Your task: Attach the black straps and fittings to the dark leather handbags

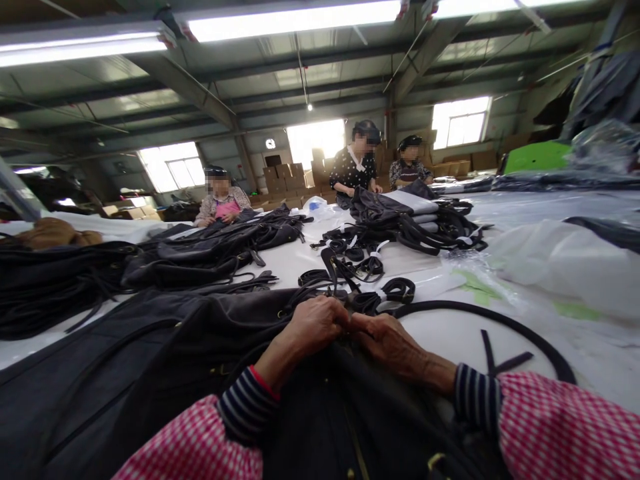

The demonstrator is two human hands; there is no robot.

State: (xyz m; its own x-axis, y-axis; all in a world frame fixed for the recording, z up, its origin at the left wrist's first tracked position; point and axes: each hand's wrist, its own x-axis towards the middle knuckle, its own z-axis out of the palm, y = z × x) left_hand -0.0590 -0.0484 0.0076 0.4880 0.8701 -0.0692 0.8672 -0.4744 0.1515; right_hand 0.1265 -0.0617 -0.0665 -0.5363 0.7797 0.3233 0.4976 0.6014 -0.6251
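A black bag (310, 413) with a brass-coloured zip and metal fittings lies in front of me, close to my body. At its far edge my left hand (317, 325) is closed, fingers bent and pressed together on the dark material. My right hand (393, 343) meets it there, also closed, with thumb and fingers pinching the same edge. The fingertips nearly touch, and the exact part between them is hidden. A black strap (500, 317) curves out on the table to the right of my right hand. Just beyond both hands lie coiled black straps (397, 291) bound with white ties.
Black bags (210, 257) are heaped at the left, and another stack of bags (390, 210) stands farther back. Clear plastic sheeting (565, 260) covers the table's right side. Two short black strips (500, 360) lie nearby. Three people (357, 163) work across the table, with cardboard boxes (283, 180) behind.
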